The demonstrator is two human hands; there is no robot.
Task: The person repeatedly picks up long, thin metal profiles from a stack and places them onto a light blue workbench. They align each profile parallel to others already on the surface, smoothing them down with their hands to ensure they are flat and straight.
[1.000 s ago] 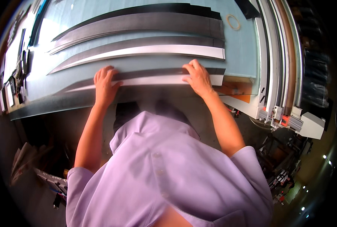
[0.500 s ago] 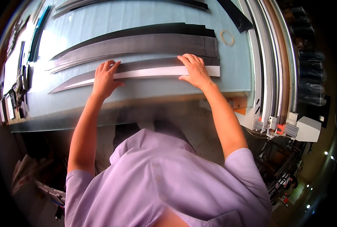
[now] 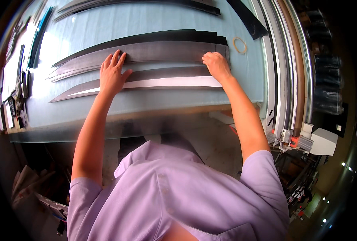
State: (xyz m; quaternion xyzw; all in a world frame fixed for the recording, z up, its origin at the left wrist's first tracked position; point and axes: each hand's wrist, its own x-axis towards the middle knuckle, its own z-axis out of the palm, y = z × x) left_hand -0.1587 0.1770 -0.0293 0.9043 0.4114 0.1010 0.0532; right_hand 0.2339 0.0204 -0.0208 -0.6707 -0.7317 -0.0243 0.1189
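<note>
On the glass-topped table lies a stack of long curved grey panels [image 3: 158,51], with black panels [image 3: 154,37] showing along its far edge. My left hand [image 3: 113,74] rests with spread fingers, the fingertips on the stack's near edge and the palm over a separate dark grey panel [image 3: 170,73]. That nearer panel tapers to a point at the left and carries a white strip [image 3: 170,82]. At the stack's right end my right hand [image 3: 217,65] is closed, its curled fingers at the near edge of the grey panel. Its thumb is hidden.
More dark panels [image 3: 146,5] lie at the far side, and a black strip [image 3: 248,20] at the far right. A tan rubber band [image 3: 239,45] is right of the stack. Metal rails [image 3: 282,64] line the right side. Several small tools [image 3: 20,94] crowd the left edge.
Both hands have left the near panel's white strip and moved away from me to the stack. My right hand has also gone right and closed; the left has flattened.
</note>
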